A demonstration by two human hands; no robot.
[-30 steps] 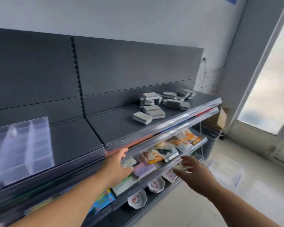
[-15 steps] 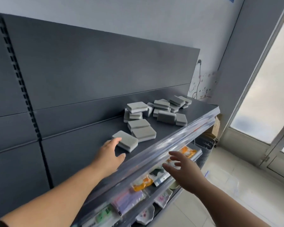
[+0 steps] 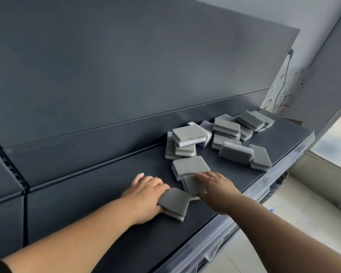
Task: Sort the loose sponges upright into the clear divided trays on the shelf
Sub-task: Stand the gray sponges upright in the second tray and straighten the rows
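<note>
1. Left hand (image 3: 146, 191) has landed. Half a second ago it was only reaching, and now its fingers are curled over the edge of the nearest sponge (image 3: 174, 201) and gripping it
2. That sponge sits on the near-left side of the sponge pile (image 3: 230, 134), well apart from it, and its gripped edge looks tipped up off the shelf (image 3: 106, 194)
3. Right hand (image 3: 217, 186) has come up from below the shelf. Its fingers lie straight and flat across the second sponge (image 3: 193, 186), pressing on it, and I can't see a pinch yet
4. The second sponge lies just beside the first one, on the side nearer the pile
5. A third sponge (image 3: 190, 166) lies flat and untouched between my right hand and the pile, touching the second sponge
6. The pile itself looks the same as a moment ago: grey sponges heaped and overlapping, most of them lying flat
7. The clear divided trays were in sight a second ago but are out of view now. They are somewhere on the side away from the pile, past my left arm
8. So I've gone from approaching to first contact, one sponge in hand and one about to be taken
9. I'd say the sorting has barely begun, because nearly everything still lies by the pile
10. The right hand needs to close on its sponge next, then both sponges travel away from the pile and get turned on edge for the slots
11. These look soft, so a hard squeeze would deform them going in
</note>
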